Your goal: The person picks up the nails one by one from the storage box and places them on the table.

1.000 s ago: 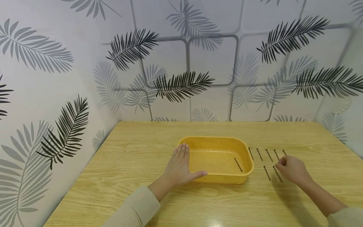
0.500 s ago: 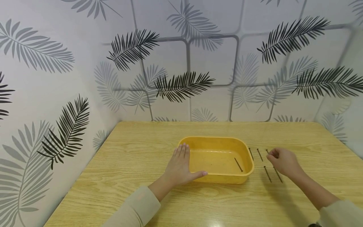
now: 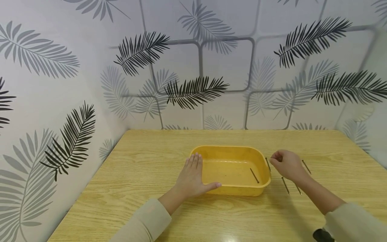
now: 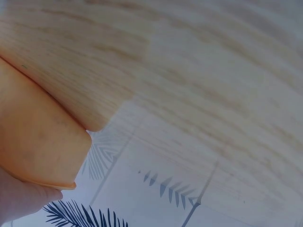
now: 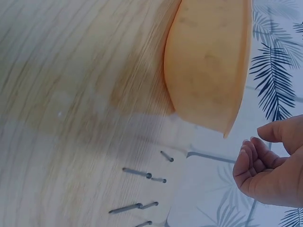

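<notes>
A yellow plastic tray (image 3: 225, 190) stands on the wooden table. My left hand (image 3: 189, 179) rests over its left end with fingers straight along the rim and the thumb on the front rim. One dark nail (image 3: 254, 175) lies inside the tray at the right. To the right of the tray my right hand (image 3: 287, 164) hovers above the table, with loosely curled fingers and a gap to the thumb; nothing shows between them in the right wrist view. Beneath and beside it lie a nail (image 3: 268, 164) by the tray, a far-right nail (image 3: 306, 166) and a nearer nail (image 3: 285, 185). Others are hidden by the hand.
Behind the table (image 3: 145, 154) rises a wall (image 3: 223, 111) with a leaf pattern, and another meets it at the left. In the right wrist view, several nails lie in two rows, including a front nail (image 5: 125, 208).
My right hand has moved left and slightly back over the row of nails, toward the tray, uncovering the far-right nail. The left hand and the tray have stayed in place.
</notes>
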Demonstrator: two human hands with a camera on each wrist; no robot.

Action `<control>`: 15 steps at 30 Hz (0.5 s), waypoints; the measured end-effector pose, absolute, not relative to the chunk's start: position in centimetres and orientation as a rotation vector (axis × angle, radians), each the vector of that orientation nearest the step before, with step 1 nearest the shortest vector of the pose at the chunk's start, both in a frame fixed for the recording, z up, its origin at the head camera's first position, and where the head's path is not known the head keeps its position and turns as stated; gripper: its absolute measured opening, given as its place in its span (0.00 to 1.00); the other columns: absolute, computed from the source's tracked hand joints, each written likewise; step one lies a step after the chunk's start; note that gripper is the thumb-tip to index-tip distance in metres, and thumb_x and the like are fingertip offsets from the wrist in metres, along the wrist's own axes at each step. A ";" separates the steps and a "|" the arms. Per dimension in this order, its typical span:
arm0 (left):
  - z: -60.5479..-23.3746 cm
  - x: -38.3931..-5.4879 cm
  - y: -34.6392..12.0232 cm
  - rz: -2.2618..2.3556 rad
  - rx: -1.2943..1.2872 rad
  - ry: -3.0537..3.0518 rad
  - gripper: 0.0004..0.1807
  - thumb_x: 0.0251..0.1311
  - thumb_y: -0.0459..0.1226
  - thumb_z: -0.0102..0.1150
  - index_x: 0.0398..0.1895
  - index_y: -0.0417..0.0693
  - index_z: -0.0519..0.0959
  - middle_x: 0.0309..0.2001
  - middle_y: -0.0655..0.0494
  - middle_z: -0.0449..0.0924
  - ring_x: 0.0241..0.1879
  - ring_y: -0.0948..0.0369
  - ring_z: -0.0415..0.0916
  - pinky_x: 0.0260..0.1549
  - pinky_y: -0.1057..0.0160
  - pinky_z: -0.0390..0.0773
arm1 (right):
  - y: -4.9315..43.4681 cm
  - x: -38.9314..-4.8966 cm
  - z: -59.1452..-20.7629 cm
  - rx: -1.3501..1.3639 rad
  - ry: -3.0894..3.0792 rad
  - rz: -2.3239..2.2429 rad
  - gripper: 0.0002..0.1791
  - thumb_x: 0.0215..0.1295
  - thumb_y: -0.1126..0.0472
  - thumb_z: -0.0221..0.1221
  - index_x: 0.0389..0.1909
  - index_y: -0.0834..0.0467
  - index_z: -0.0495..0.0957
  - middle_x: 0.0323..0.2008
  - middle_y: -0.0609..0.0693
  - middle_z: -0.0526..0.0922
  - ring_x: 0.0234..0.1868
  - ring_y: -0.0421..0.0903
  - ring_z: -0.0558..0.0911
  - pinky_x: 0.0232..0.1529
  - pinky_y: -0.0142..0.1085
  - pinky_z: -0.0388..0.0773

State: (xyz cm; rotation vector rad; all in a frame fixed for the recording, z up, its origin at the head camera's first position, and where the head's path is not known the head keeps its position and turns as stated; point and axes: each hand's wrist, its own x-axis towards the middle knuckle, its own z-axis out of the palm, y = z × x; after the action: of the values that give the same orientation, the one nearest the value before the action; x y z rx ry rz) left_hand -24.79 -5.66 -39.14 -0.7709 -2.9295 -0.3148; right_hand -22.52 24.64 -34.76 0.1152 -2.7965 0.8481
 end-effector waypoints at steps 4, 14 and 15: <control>-39.2 -24.8 -5.7 -0.317 -0.772 -2.931 0.59 0.53 0.70 0.43 0.70 0.30 0.45 0.72 0.35 0.43 0.72 0.45 0.41 0.71 0.49 0.45 | 23.7 -22.9 -34.6 0.134 -2.787 0.884 0.10 0.63 0.65 0.53 0.33 0.70 0.75 0.26 0.59 0.79 0.25 0.45 0.74 0.25 0.36 0.72; -39.1 -24.8 -5.6 -0.312 -0.767 -2.933 0.59 0.53 0.70 0.43 0.70 0.30 0.45 0.72 0.35 0.43 0.73 0.45 0.41 0.71 0.50 0.45 | 21.6 -23.6 -34.1 0.219 -2.776 0.906 0.08 0.61 0.66 0.55 0.32 0.70 0.75 0.27 0.60 0.78 0.25 0.45 0.73 0.26 0.35 0.72; -39.1 -24.8 -5.6 -0.311 -0.767 -2.933 0.59 0.53 0.70 0.43 0.70 0.30 0.45 0.72 0.35 0.43 0.73 0.45 0.41 0.71 0.50 0.45 | 21.5 -23.7 -34.1 0.229 -2.780 0.903 0.08 0.61 0.67 0.55 0.32 0.70 0.75 0.27 0.60 0.78 0.25 0.45 0.74 0.26 0.36 0.72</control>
State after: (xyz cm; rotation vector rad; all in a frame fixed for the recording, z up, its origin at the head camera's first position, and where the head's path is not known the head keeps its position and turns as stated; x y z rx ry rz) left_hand -24.80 -5.63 -39.11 -0.7667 -2.9333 -0.3114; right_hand -23.72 21.47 -34.10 0.2290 -2.7804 0.9031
